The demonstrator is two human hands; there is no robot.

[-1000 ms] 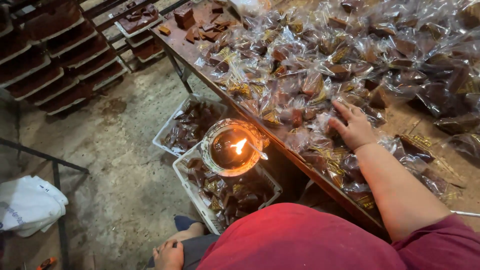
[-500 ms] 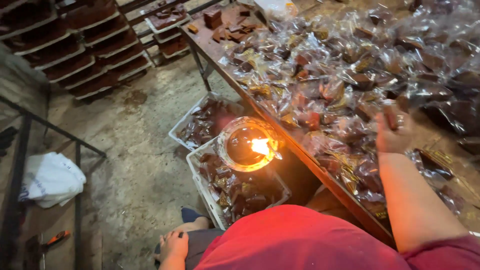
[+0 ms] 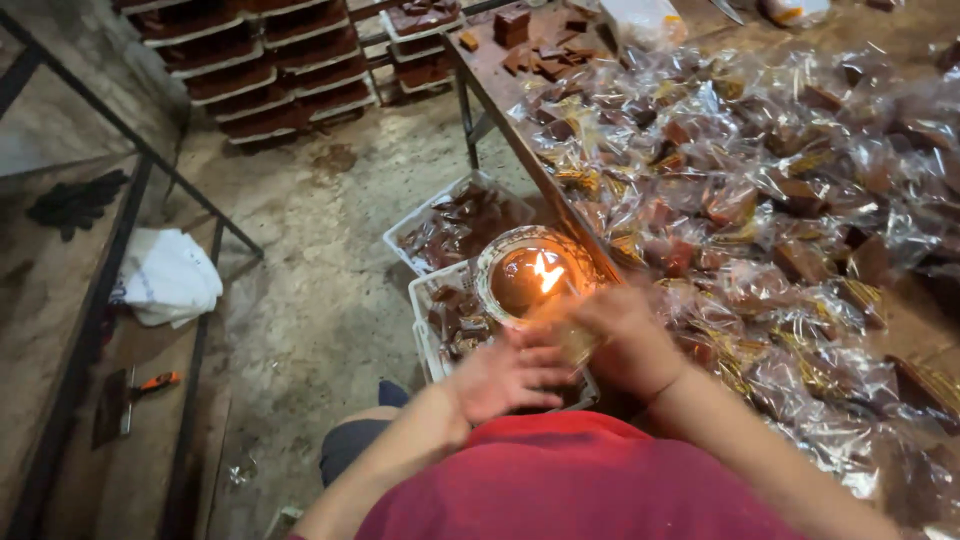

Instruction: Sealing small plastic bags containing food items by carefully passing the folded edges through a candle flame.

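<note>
**Clear-wrapped brown pieces at the flame: bench still heavily loaded**

Cellophane packets (image 3: pixel 760 190) of brown blocks cover most of the bench (image 3: pixel 500 85), heaped and overlapping from the near edge to the far end. By my judgement the bulk of the work is still ahead. Two white crates (image 3: pixel 420 300) on the floor below the bench edge hold more wrapped pieces; both look partly filled, not full. A few bare brown blocks (image 3: pixel 512 22) sit unwrapped at the far end.

Small flame (image 3: pixel 545 272) burns in a round glass dish (image 3: pixel 500 262) just beside the bench edge, above the nearer crate.

Hands: both are brought together directly below the flame. My left hand (image 3: pixel 505 375) is fingers-forward, palm down; my right hand (image 3: pixel 625 335) curls in from the bench side. Between them is one packet (image 3: pixel 572 335), pale and motion-blurred, near the flame. I cannot tell which fingers pinch it, nor whether its end touches the fire.

Forearms converge from either side of my red shirt (image 3: pixel 570 480).
</note>
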